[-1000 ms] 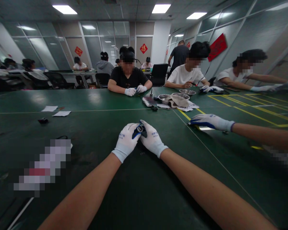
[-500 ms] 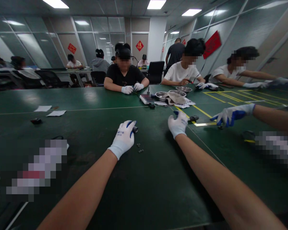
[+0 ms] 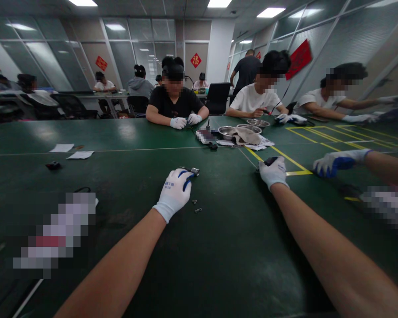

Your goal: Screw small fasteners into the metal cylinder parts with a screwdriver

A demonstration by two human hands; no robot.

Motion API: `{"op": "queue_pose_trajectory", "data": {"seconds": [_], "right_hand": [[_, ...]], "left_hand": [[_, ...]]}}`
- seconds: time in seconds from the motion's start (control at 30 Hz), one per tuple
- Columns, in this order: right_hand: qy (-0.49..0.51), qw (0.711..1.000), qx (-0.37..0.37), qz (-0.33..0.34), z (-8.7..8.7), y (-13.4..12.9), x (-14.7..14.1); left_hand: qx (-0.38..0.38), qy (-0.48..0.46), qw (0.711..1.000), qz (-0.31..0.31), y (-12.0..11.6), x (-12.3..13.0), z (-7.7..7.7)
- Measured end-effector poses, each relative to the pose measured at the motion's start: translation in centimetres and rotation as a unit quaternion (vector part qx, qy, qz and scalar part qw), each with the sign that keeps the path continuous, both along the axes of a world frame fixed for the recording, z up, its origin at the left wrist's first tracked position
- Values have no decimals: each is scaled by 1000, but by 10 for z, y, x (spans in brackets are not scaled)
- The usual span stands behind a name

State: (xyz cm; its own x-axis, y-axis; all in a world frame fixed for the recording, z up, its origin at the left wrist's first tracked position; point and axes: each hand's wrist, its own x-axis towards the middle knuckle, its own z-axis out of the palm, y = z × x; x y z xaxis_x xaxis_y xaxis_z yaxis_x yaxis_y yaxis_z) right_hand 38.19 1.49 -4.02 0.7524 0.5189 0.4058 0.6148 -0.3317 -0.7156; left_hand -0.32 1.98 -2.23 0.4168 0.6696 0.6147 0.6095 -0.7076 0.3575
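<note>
- Cylinder of shiny metal (image 3: 195, 171) juts from the fingertip end of the left grip (image 3: 173, 191), over the middle of the desk (image 3: 219, 265), well in from its left and near edges.
- The left grip is curled around the cylinder's hidden end; a thin dark strip shows just behind the metal.
- The right grip (image 3: 273, 171) lies further right, its fingertips at a dark piece (image 3: 269, 161); whether they are clenched on it, I cannot tell.
- Half a second ago the right grip was just beside a dark tool; now it has reached that spot, and more of the cylinder shows at the left.
- Five small metal rings (image 3: 198, 210) lie below and right of the left grip, two together and three in a row, apart from both hands.
- Both gloves are white knit with blue coating, the left one printed on its back.
- The desk is smooth dark green, with yellow tape (image 3: 298, 173) near the right grip.
- Towards the far edge, round steel bowls (image 3: 225, 131) sit by a crumpled beige cloth (image 3: 247, 136).
- A co-worker's gloved hand (image 3: 340, 163) reaches in from the right edge.
</note>
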Motion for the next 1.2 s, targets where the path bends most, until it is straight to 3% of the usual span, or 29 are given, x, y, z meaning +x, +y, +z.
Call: {"op": "queue_pose_trajectory", "data": {"seconds": [0.07,0.17,0.33,0.43,0.63,0.83,1.03,1.1,1.2], "right_hand": [[53,999,7,6,7,-3,-28],[91,991,53,79,10,-10,-85],[171,960,123,184,-3,-22,-183],[196,950,139,201,-8,-25,-217],[266,942,149,143,-7,-21,-227],[279,936,153,148,-12,-18,-224],[310,913,254,71,-13,-10,-208],[320,906,267,77,-13,-9,-203],[329,898,253,144,-14,-11,-204]], "left_hand": [[-10,1,1000,-20,-2,1,1],[-49,-6,997,-52,-5,3,1],[-121,-35,989,-78,-11,11,1],[-170,-54,983,-52,-12,15,4],[-227,-76,971,-21,-3,16,7],[-232,-93,965,-83,-4,13,7],[-214,-64,972,71,-4,10,12],[-217,-50,972,71,-5,9,14],[-212,-80,974,22,-7,9,13]]}}
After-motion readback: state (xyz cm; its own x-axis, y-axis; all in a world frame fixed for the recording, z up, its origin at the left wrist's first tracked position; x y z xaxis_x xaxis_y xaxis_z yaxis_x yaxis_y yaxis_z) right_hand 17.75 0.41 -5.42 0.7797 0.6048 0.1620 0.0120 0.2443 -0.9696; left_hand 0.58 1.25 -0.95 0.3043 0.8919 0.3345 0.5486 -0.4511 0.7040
